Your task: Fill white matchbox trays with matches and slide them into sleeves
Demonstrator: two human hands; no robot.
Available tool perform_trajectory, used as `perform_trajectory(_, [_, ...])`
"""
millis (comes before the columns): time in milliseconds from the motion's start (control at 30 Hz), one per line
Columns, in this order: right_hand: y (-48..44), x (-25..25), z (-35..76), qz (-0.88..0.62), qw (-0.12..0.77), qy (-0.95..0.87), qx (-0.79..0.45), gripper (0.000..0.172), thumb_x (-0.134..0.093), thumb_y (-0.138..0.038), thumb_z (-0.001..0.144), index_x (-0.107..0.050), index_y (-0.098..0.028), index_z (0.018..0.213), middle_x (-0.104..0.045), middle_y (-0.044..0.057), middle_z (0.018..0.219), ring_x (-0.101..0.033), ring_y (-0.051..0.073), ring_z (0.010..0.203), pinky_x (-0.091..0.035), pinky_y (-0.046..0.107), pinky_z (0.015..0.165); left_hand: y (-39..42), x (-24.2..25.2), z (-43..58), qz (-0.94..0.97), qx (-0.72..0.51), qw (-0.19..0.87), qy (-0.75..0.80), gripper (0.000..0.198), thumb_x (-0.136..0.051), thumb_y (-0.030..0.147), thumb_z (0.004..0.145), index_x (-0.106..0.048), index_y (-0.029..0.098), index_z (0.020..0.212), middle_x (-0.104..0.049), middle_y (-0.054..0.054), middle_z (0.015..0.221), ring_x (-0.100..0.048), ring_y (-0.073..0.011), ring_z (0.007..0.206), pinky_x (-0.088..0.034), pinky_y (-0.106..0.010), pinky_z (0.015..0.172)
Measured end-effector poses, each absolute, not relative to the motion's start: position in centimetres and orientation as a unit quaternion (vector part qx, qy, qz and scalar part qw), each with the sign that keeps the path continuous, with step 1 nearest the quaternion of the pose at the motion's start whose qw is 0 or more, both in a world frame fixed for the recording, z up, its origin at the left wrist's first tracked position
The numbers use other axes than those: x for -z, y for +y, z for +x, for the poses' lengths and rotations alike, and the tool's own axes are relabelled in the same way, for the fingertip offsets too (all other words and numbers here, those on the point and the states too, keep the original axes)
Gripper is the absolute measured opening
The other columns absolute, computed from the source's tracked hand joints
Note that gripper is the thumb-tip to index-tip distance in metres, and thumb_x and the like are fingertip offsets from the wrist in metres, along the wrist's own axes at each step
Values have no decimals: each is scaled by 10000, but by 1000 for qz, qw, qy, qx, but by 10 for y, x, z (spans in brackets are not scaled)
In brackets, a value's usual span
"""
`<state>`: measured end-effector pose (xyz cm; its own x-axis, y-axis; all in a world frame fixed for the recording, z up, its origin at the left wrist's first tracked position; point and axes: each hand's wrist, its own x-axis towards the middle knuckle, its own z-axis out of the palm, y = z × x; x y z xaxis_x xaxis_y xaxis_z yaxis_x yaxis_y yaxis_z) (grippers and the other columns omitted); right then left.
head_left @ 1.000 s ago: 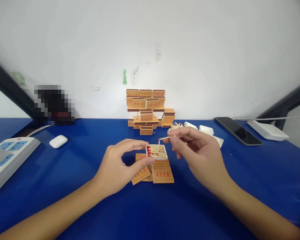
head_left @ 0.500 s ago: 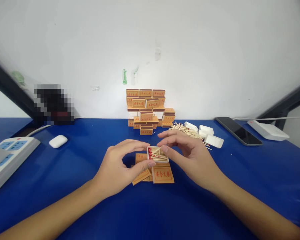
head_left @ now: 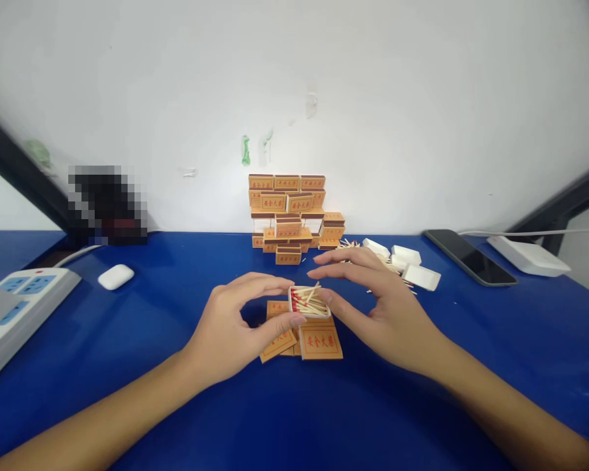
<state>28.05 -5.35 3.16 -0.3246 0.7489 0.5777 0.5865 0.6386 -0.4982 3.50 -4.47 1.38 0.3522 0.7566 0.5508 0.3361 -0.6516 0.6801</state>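
Tray (head_left: pixel 319 316), white, shallow, red-headed matches (head_left: pixel 308 301) inside

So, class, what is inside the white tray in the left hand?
The tray in the left hand contains red-tipped matches. The floor beneath them cannot be seen, and the right hand hides part of one end.

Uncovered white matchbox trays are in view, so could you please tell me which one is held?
The match-filled tray in the left hand; the other uncovered trays lie on the table beyond the right hand, unheld.
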Motion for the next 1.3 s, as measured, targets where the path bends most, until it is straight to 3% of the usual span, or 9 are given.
perform_trajectory(233, [-53, -38, 285, -422, 387, -812, -111, 75, -686, -251, 982, -751, -287, 970, -733, 57, 1185, -669, 257, 1144, -528, 488, 988, -43, -13, 33, 790, -451, 228, 347, 307, -881, 349, 857, -797, 238, 1131, -822, -36, 1116, -784, -207, 1009, -649, -347, 941])
perform_trajectory(667, [-58, -37, 282, -397, 394, -823, -96, 126, -694, -216, 959, -729, -295, 1051, -728, 68, 1197, -674, 273, 1142, -545, 506, 986, -43, -14, 34, 795, -450, 216, 345, 278, -868, 340, 869, -793, 237, 1117, -822, -56, 1122, -788, -235, 1013, -666, -389, 937])
perform_trajectory(1033, [-59, -29, 272, -388, 416, -819, -73, 80, -704, -191, 964, -696, -249, 910, -725, 64, 1063, -667, 234, 1033, -539, 448, 926, -45, -12, 36, 832, -436, 165, 300, 319, -877, 296, 867, -765, 218, 1155, -817, -68, 1126, -768, -237, 1059, -634, -385, 956])
perform_trajectory(1300, [-61, -28, 269, -384, 422, -820, -44, 82, -684, -200, 978, -662, -255, 921, -717, 72, 1044, -666, 245, 1008, -549, 466, 898, -44, -13, 35, 837, -433, 158, 294, 334, -871, 306, 873, -754, 234, 1177, -816, -73, 1131, -767, -255, 1073, -633, -413, 960])
